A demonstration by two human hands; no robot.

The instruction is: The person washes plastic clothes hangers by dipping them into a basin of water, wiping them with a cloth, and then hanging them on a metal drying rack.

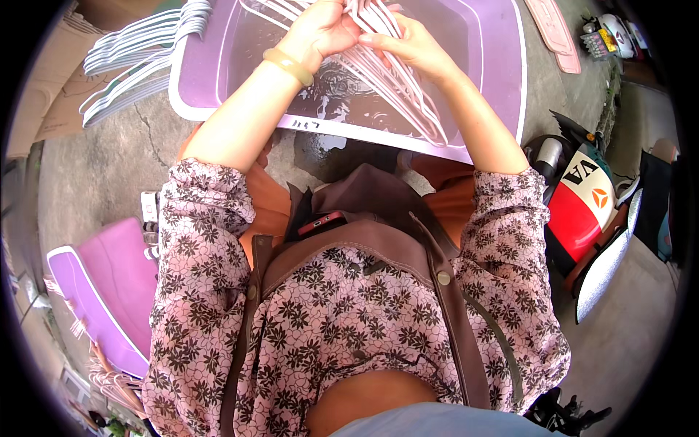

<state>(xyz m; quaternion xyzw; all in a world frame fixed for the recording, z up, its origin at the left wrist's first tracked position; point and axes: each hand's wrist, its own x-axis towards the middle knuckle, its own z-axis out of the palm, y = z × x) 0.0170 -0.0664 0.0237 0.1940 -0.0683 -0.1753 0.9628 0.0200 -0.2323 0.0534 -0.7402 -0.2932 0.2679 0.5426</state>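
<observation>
Both my hands are closed on a bundle of pale pinkish-white clothes hangers (397, 91), held over a large purple tub (499, 73) of water. My left hand (324, 30) grips the bundle near its upper end, palm partly turned up, with a bangle on the wrist. From the other side, my right hand (409, 47) has its thumb and fingers pressed round the same hangers. Their lower ends slant down to the right, near the tub's front wall. The hook ends are hidden by my fingers and the top edge. More white hangers (149, 40) hang in a row over the tub's left rim.
Cardboard (54, 80) lies at the far left. Another purple tub (109, 284) stands at my left, with pinkish hangers (116, 382) beside it. To the right is a red and white motorbike (582, 197). Pink flat pieces (555, 33) lie at the upper right. The concrete is wet below the tub.
</observation>
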